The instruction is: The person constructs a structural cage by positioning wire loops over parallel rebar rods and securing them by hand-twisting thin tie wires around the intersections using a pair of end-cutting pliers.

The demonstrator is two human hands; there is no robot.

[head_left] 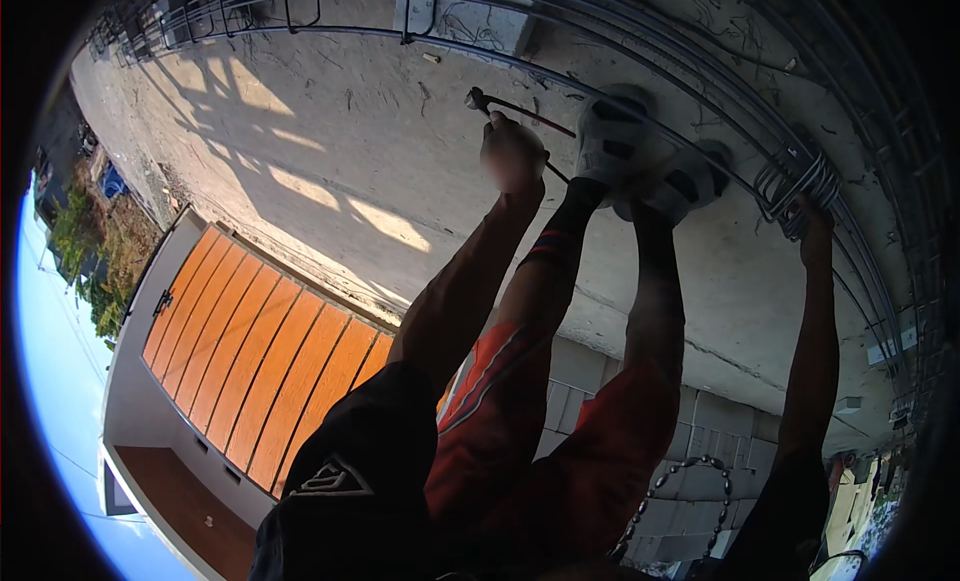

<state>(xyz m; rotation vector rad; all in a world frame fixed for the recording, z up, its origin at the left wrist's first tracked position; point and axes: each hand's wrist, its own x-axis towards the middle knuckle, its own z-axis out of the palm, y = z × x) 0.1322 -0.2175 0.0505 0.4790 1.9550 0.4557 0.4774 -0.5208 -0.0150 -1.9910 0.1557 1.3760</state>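
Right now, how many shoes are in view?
2: the left shoe, just right of the left hand, and the right shoe, farther right. The rebar cage partly crosses both. No others show, though some may be hidden.

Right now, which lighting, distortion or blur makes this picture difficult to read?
All in the head view: steel bars bend strongly toward the rim; bright sun patches contrast with the shaded concrete floor; the left hand is blurred, its detail lost; the right hand sits in dim shade; the corners are black.
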